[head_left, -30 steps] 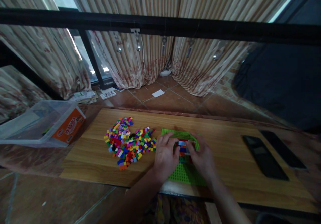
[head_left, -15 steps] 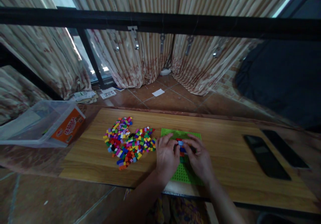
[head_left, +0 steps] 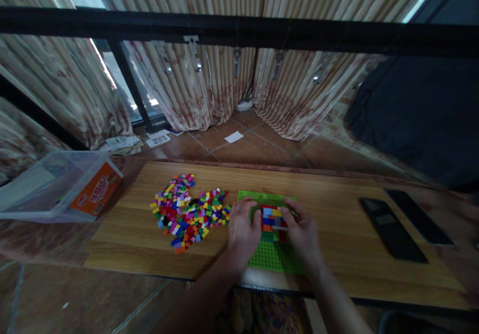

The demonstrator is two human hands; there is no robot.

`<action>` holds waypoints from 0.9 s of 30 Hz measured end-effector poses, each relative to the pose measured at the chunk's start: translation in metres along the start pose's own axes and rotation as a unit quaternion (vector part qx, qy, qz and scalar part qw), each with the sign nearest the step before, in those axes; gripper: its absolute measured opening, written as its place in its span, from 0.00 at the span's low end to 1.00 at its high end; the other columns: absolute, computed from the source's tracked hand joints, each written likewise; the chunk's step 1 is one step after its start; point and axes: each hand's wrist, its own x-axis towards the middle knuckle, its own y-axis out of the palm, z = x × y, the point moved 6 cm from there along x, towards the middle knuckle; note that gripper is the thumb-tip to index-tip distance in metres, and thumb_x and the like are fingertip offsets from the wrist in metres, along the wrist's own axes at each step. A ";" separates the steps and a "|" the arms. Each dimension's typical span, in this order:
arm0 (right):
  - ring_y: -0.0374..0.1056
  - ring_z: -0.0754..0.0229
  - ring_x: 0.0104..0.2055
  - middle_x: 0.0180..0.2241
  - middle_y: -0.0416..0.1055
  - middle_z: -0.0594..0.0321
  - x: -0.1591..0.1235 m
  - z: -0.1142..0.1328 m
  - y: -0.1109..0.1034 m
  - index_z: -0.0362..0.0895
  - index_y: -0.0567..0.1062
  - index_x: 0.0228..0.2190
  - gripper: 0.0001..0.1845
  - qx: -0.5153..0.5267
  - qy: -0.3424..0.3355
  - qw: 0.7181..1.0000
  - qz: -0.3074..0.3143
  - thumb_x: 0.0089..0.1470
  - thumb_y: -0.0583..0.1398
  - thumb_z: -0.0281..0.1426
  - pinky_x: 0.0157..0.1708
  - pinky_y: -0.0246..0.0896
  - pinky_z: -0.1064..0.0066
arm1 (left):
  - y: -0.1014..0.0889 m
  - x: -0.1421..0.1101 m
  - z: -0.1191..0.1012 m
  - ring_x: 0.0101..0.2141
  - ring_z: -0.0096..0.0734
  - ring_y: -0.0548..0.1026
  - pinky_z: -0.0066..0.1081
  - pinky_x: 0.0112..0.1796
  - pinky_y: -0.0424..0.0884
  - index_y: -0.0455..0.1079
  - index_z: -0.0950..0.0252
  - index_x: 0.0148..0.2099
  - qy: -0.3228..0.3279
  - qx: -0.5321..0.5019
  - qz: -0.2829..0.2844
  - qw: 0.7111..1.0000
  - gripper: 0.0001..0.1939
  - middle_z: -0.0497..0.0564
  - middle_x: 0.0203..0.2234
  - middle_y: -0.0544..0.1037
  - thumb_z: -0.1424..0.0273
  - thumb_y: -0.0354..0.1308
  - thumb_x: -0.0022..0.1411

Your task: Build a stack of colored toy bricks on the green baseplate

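A green studded baseplate (head_left: 275, 258) lies near the front edge of the wooden table. On its upper middle sits a small block of coloured toy bricks (head_left: 271, 218), with red, blue, yellow, grey and orange showing. My left hand (head_left: 242, 228) is curled at the block's left side, its thumb against that edge. From the right, my right hand (head_left: 304, 229) has its thumb over the block's right end and its fingers bent behind. The fingertips of both hands are partly hidden, and I see no loose brick in either.
Left of the baseplate spreads a pile of loose bricks (head_left: 194, 217). Two dark phone-like slabs, one nearer (head_left: 392, 229) and one farther (head_left: 419, 217), lie at the right. A clear plastic box (head_left: 63, 209) with an orange label stands off the left end. The wooden table (head_left: 123, 247) ends close to my body.
My hands have parted slightly, the thumbs moving from the middle of the brick block to its sides. More of its top shows now. The whole view has shifted a little.
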 end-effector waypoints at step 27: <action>0.73 0.53 0.39 0.41 0.77 0.55 0.007 -0.002 0.021 0.43 0.77 0.44 0.25 -0.053 -0.002 0.998 0.030 0.46 0.61 0.43 0.42 0.68 0.60 | 0.028 0.023 0.001 0.36 0.31 0.77 0.31 0.42 0.73 0.76 0.64 0.35 -0.101 -0.073 0.100 0.987 0.08 0.50 0.32 0.81 0.75 0.55 0.59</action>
